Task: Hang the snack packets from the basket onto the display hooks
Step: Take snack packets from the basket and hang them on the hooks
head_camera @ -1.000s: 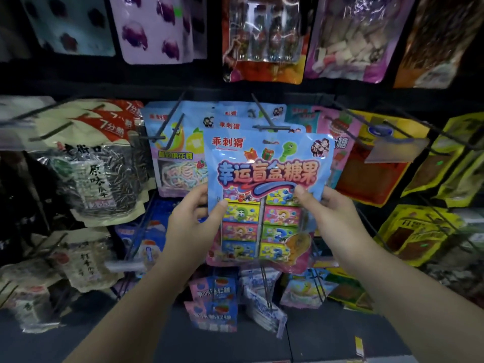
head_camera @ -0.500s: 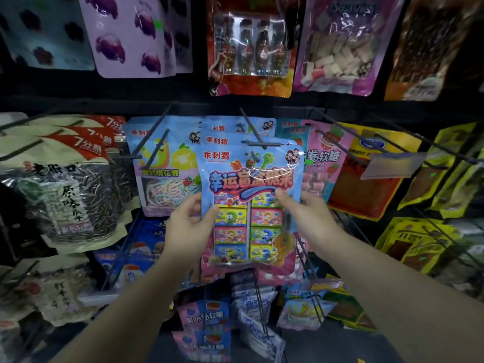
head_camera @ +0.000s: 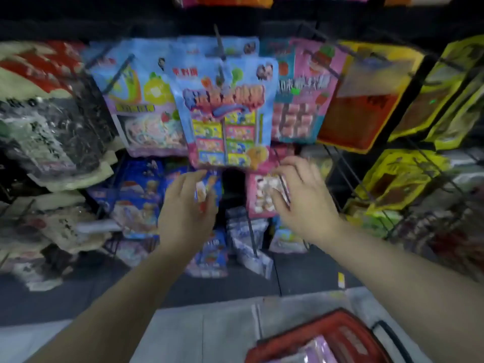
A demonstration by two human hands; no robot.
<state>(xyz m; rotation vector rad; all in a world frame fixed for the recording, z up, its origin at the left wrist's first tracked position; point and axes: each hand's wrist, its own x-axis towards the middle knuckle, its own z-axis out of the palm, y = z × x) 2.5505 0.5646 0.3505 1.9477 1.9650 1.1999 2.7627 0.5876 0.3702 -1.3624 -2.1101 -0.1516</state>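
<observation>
Head view, and the release is done: the blue candy packet that both hands were holding up a second ago now hangs on its own from the display hook, at the front of its stack. The left hand and right hand have dropped just below its bottom edge, each grip loose with fingers spread, holding nothing. One packet placed, then, by my reading, and the gaze has tipped downward, bringing the red basket into the bottom right corner with a pale pink packet lying in it, likely next up. Hard to call much else: motion blur smears all the print, the hook's tip is lost against the packet art, and the basket is cut by the frame edge, so what remains inside is unclear.
</observation>
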